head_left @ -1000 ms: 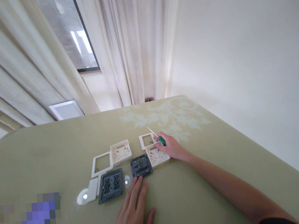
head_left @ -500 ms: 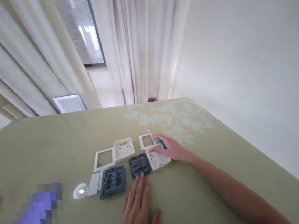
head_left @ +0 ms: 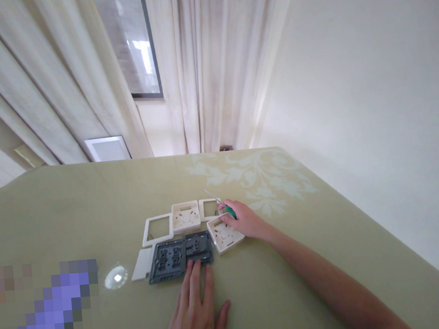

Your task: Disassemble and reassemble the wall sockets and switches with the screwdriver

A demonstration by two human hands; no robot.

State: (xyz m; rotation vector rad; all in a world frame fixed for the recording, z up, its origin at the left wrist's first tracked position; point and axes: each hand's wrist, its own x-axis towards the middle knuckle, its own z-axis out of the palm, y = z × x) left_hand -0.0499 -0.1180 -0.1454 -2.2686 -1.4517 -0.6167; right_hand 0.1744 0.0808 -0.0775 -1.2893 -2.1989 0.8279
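Observation:
My left hand lies with fingers stretched out, its fingertips touching the near edge of a dark grey socket panel. That panel sits right up against a larger dark grey switch panel. Pinched in my right hand is a screwdriver with a green handle, its shaft pointing up and left. The same hand also rests on a white mounting box, covering its upper right corner. Behind it, a white frame is partly hidden by the fingers.
A second white mounting box and a larger white frame lie at the back of the group. White flat plates lie left of the switch panel. The table borders a wall at right and curtains behind.
My left hand has slid the socket panel left against the switch panel. My right hand, holding the screwdriver, has shifted left with its mounting box; the smaller frame now meets the other box.

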